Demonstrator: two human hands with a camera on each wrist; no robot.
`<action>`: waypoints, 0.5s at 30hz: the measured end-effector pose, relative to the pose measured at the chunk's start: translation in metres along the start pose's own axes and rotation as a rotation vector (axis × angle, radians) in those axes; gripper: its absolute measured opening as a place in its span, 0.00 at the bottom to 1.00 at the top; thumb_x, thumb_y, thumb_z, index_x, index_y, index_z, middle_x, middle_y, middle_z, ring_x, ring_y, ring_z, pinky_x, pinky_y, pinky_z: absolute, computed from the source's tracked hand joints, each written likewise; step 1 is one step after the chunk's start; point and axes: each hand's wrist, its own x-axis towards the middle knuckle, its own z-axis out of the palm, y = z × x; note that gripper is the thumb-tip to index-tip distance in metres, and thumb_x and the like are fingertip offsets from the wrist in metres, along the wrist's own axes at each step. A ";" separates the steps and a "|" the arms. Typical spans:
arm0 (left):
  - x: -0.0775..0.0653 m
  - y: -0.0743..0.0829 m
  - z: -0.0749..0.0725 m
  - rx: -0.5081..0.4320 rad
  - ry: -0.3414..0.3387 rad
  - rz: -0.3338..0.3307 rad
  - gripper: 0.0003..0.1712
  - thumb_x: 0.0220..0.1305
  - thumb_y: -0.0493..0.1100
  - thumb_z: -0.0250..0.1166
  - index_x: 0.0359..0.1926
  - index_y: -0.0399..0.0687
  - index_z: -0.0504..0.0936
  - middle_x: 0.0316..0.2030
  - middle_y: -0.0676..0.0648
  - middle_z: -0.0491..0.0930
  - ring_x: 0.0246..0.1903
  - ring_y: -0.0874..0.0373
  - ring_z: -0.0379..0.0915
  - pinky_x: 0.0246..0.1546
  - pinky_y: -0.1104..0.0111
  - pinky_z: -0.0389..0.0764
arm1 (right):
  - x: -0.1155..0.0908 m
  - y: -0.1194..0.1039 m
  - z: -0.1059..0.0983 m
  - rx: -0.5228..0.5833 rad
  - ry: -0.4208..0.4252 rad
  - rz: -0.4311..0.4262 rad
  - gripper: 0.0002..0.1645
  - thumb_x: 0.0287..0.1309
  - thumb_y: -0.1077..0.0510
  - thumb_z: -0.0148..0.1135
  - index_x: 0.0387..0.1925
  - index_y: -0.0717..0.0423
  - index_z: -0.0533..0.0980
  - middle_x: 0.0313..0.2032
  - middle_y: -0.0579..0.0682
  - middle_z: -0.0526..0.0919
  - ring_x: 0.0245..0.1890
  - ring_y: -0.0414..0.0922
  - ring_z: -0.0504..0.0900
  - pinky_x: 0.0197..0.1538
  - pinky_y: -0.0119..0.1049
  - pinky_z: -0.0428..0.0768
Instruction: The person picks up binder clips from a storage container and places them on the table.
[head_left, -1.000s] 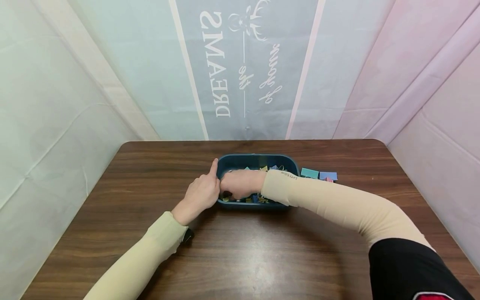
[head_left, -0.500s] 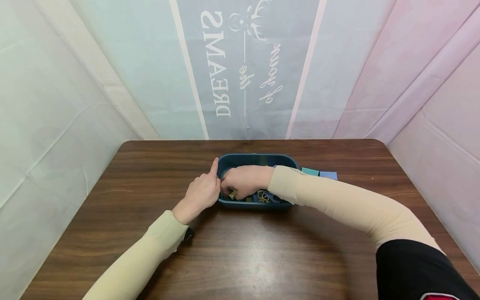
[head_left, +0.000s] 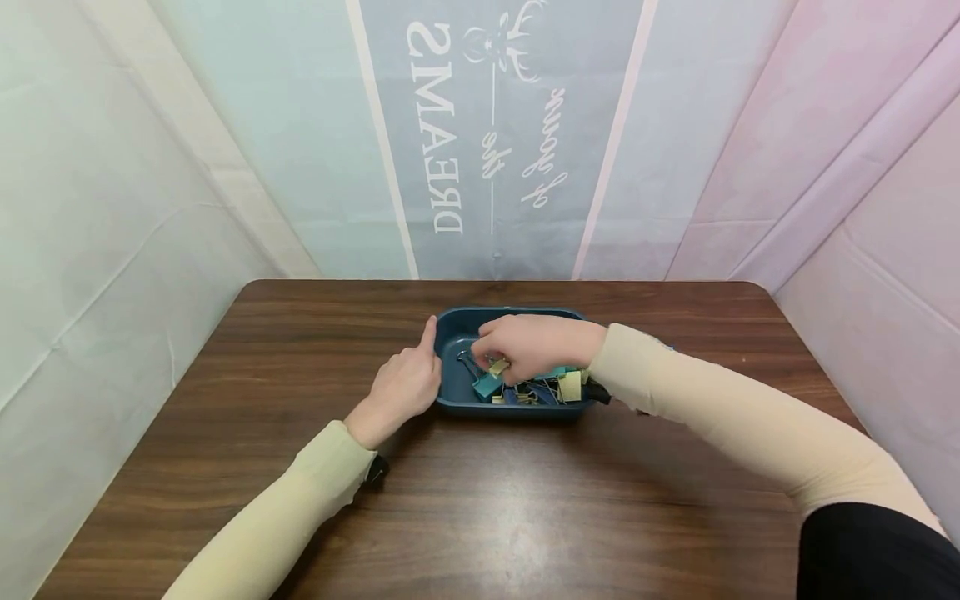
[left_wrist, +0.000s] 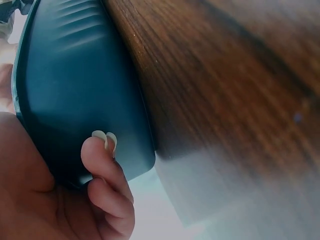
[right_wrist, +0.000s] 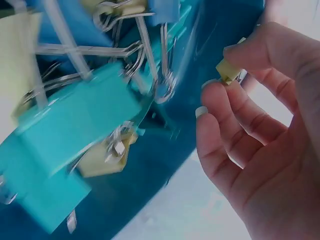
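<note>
The right hand [head_left: 538,343] is pinching a small yellow clip [right_wrist: 228,71] over the blue bin [head_left: 517,411]; the left hand [head_left: 407,381] is resting at the bin's end, index straight, grip unclear. Presumably light and stiff, the clip is favouring a hold across its flat sides.

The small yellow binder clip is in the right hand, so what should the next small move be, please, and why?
Probably lift the yellow binder clip clear of the blue bin, since the right hand pinches it and the left hand rests against the bin's end, seemingly steadying it.
</note>
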 end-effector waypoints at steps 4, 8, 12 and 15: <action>0.000 0.000 0.000 0.006 0.012 0.015 0.37 0.75 0.41 0.48 0.78 0.40 0.44 0.10 0.48 0.68 0.07 0.55 0.61 0.09 0.68 0.58 | -0.023 0.008 0.001 -0.003 0.037 0.028 0.10 0.56 0.63 0.63 0.41 0.49 0.79 0.33 0.44 0.71 0.28 0.40 0.66 0.34 0.37 0.69; -0.001 0.001 0.001 0.000 0.014 0.018 0.37 0.75 0.41 0.48 0.78 0.39 0.45 0.10 0.48 0.68 0.07 0.56 0.60 0.09 0.69 0.57 | -0.048 0.015 0.002 0.023 0.072 0.064 0.10 0.57 0.62 0.62 0.40 0.49 0.77 0.32 0.44 0.69 0.27 0.39 0.65 0.34 0.38 0.67; -0.001 0.001 0.000 -0.009 0.018 0.007 0.37 0.75 0.41 0.48 0.78 0.40 0.45 0.10 0.48 0.68 0.07 0.55 0.60 0.09 0.68 0.57 | -0.073 0.023 0.005 0.058 0.119 0.118 0.10 0.55 0.62 0.63 0.39 0.47 0.77 0.32 0.44 0.70 0.27 0.38 0.67 0.34 0.38 0.69; -0.002 0.000 0.000 -0.007 0.007 0.005 0.37 0.75 0.41 0.47 0.79 0.41 0.44 0.10 0.48 0.68 0.07 0.55 0.59 0.09 0.68 0.57 | -0.091 0.032 0.010 0.085 0.149 0.155 0.12 0.53 0.64 0.63 0.37 0.45 0.75 0.30 0.43 0.69 0.26 0.37 0.67 0.34 0.37 0.70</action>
